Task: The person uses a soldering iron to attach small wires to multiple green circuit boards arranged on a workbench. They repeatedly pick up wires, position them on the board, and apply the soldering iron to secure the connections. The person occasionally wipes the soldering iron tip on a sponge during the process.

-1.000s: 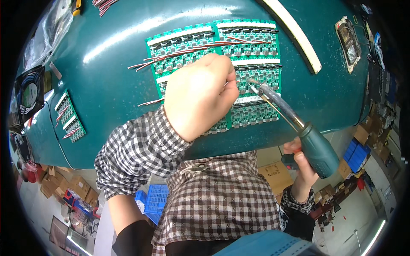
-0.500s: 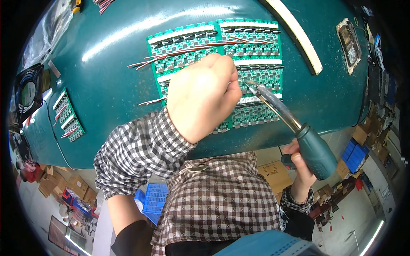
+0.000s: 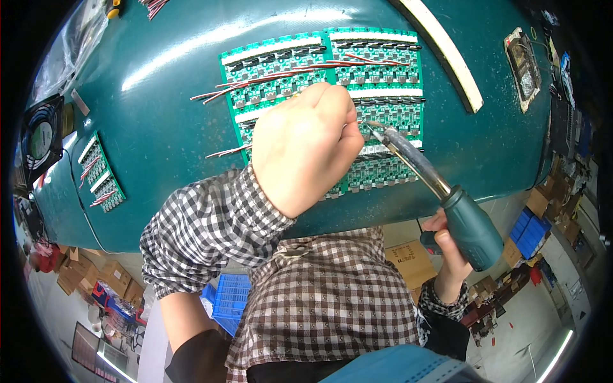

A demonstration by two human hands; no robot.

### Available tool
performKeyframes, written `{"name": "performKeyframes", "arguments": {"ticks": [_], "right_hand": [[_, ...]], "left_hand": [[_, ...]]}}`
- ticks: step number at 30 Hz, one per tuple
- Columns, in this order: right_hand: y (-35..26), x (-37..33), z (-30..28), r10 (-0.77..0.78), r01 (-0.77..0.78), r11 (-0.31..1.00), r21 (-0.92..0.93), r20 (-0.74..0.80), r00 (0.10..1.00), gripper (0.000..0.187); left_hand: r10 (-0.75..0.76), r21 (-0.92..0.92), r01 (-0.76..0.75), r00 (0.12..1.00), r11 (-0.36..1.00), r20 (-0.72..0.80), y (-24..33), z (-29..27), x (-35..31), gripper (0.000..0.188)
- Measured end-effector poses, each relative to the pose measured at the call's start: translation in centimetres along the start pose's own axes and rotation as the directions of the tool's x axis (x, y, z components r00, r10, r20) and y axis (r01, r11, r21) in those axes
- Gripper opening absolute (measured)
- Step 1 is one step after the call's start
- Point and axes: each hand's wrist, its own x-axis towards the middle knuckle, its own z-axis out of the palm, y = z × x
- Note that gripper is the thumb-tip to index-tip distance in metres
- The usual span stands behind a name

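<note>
Green circuit boards (image 3: 383, 118) lie joined in a panel on the table, with rows of black parts and white strips. Red and white wires (image 3: 281, 75) lie across them. My left hand (image 3: 306, 143) is closed in a pinch over the panel's middle, covering part of it. A tiny end of wire seems to show at its fingertips, mostly hidden. Around the handle of a green soldering gun (image 3: 472, 223), the fingers of my right hand (image 3: 450, 249) are wrapped. The gun's metal tip points up and left, close beside my left fingertips, just over the boards.
A smaller circuit board piece (image 3: 102, 172) with wires lies on the left of the green table (image 3: 172, 127), near a black fan (image 3: 43, 137). Beyond the panel curves a long pale strip (image 3: 447, 57). A worn metal tray (image 3: 522, 67) sits at the far right.
My left hand has shifted very slightly to the right over the boards. The soldering gun stays almost where it was, its tip close to the left fingertips.
</note>
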Motion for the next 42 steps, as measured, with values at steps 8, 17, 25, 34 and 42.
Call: {"name": "performKeyframes", "arguments": {"ticks": [8,17,25,34,42], "right_hand": [[0.1,-0.12,-0.2,0.007,-0.007,1.0,-0.012,0.001,1.0,0.061],[-0.13,0.0,0.12,-0.001,0.001,0.999,-0.032,-0.009,1.0,0.057],[-0.33,0.4,0.21,-0.05,0.05,0.994,-0.097,0.004,0.999,0.054],[0.1,0.09,0.04,-0.029,0.028,0.995,-0.097,-0.006,1.0,0.057],[0.14,0.11,0.1,-0.062,0.06,0.989,-0.138,-0.009,0.998,0.054]], "left_hand": [[-0.005,-0.007,0.005,1.0,1.0,0.024,-0.01,-0.28,0.19,0.015],[-0.014,0.0,0.014,1.0,1.0,0.019,0.05,-0.11,0.13,0.015],[-0.002,-0.006,0.002,1.0,1.0,-0.005,-0.18,0.08,0.06,0.015],[-0.007,-0.003,0.007,1.0,1.0,0.006,-0.12,0.05,0.04,0.015],[-0.003,-0.002,0.003,1.0,1.0,0.01,-0.03,-0.12,0.13,0.015]]}}
